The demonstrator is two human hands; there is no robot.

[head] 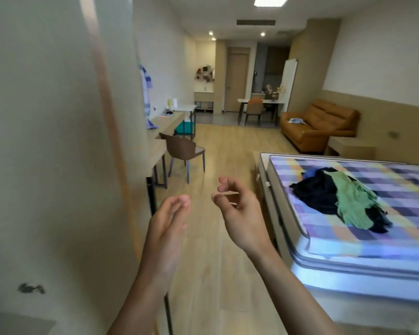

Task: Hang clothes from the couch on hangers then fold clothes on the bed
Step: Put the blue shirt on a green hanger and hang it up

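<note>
Both hands are held up over the floor, with nothing gripped. Left hand [168,223] is seen edge-on, fingers straight and pressed together. Right hand [240,209] is raised just to its right, not touching it. Its fingers are loosely curled, thumb apart from them, nothing pinched.

Wood floor [218,238] is seen below and beyond both hands. A pale panel [58,141] with a wood-coloured edge is close on the left of the left hand; door or wall cannot be told.

Bed [348,247] with a checked sheet is placed just right of the right hand. A pile of clothes [336,199] (dark, green and blue pieces) is heaped unfolded on the sheet, near the edge closest to that hand.

Past the left hand, a brown chair [184,151] is set at a desk [165,124] along the left wall. A striped garment [145,93] is hung above the desk; its hanger cannot be made out.

Couch [319,126], orange-brown, is located well beyond the right hand, against the right wall. One light-blue garment [295,121] is laid on its seat. A dining table [259,101] with chairs is seen further back, left of the couch.
</note>
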